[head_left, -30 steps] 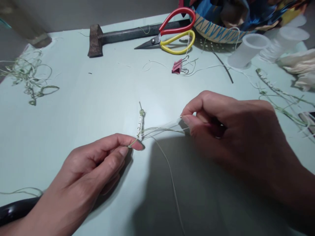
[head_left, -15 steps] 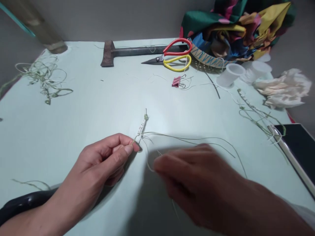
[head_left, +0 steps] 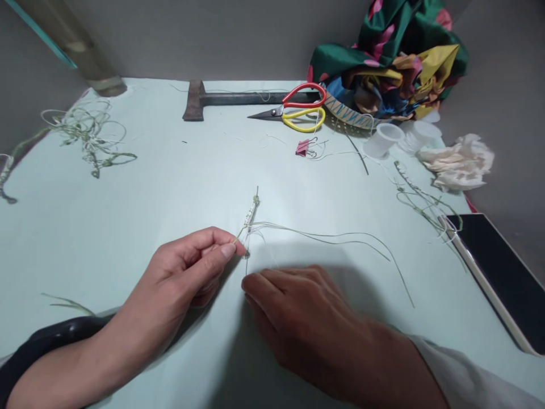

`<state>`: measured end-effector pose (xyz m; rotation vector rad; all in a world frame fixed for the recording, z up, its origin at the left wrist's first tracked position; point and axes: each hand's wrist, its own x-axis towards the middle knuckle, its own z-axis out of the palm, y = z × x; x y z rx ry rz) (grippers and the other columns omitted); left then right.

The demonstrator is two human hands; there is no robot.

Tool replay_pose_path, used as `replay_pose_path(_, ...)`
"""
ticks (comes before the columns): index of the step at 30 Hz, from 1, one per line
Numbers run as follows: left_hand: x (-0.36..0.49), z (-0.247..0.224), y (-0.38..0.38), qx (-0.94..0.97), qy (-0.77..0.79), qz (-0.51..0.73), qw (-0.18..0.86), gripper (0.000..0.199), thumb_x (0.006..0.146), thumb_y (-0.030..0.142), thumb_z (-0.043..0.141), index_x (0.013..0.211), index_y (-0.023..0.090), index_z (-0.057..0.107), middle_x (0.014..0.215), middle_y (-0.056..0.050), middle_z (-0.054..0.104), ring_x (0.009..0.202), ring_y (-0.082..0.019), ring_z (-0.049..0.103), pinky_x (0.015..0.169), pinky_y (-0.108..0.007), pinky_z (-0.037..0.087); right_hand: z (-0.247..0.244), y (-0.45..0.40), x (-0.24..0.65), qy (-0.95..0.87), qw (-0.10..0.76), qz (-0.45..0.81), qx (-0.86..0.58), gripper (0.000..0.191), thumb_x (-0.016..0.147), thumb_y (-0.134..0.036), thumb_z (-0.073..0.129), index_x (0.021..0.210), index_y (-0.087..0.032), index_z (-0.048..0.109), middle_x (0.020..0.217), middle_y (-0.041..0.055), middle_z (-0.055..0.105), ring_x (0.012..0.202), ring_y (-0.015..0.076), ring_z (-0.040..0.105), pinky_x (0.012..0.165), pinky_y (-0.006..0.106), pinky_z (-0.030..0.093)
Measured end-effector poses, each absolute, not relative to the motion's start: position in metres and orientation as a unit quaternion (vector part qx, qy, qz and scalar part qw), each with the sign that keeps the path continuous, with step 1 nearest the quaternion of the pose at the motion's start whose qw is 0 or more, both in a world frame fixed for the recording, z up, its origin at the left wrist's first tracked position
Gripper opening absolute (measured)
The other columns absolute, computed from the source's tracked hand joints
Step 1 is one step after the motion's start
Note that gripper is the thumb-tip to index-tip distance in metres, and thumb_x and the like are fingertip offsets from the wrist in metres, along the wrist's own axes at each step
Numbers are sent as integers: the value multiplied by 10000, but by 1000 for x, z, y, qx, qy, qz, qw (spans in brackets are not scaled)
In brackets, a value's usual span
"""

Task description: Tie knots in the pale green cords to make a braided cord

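A short knotted cord piece (head_left: 251,212), white with a green knot at its top, lies near the middle of the table. My left hand (head_left: 193,272) pinches a green cord (head_left: 239,233) that runs from its lower end. Lower and to the right, my right hand (head_left: 298,318) is closed on a thin thread (head_left: 247,266) drawn down from the same piece; its fingertips are mostly hidden. Two loose green cords (head_left: 323,234) trail from the piece to the right, above my right hand.
At the back lie a hammer-like tool (head_left: 255,98), scissors (head_left: 272,112) and a pink binder clip (head_left: 302,147). A basket of colourful cloth (head_left: 349,105), plastic spools (head_left: 383,139), crumpled tissue (head_left: 460,162) and a phone (head_left: 498,272) stand right. Tangled cords (head_left: 91,133) lie left.
My right hand has moved left and slightly down, closer to my left hand, and the thread is now straight. My left hand keeps its pinch. The view has shifted slightly.
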<state>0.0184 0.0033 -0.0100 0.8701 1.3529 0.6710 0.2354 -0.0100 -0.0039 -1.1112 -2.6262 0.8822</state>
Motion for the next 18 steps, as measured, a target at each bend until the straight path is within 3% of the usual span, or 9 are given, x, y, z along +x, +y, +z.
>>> replay_pose_path(5,20,-8,3,393,588,291,644,493,908,703,835,959,216,787,613,64,369,581,-106,261,516,-254,185,4,-6,233,-835,82,346,-420,225,923,-17,511,866,-219,592,709,-52,532,602,128,312,591,321,232)
replay_pose_path(10,20,-9,1,380,578,288,662,520,894,726,844,886,219,727,657,46,427,609,-115,300,531,-255,217,23,4,231,-641,182,546,-508,153,906,-107,613,876,-205,726,569,-110,411,540,88,397,523,229,300)
replay_pose_path(14,22,-10,2,371,566,295,674,507,879,711,865,871,225,720,659,43,448,604,-116,305,519,-251,223,29,10,229,-571,227,624,-483,314,912,-128,613,1128,-169,838,574,-122,348,530,87,329,478,217,254)
replay_pose_path(18,22,-12,0,380,555,317,669,475,939,658,832,813,225,685,643,53,428,599,-113,287,509,-230,244,26,13,228,-604,217,595,-484,437,988,-157,599,1380,-170,790,578,-117,381,541,99,381,512,230,290)
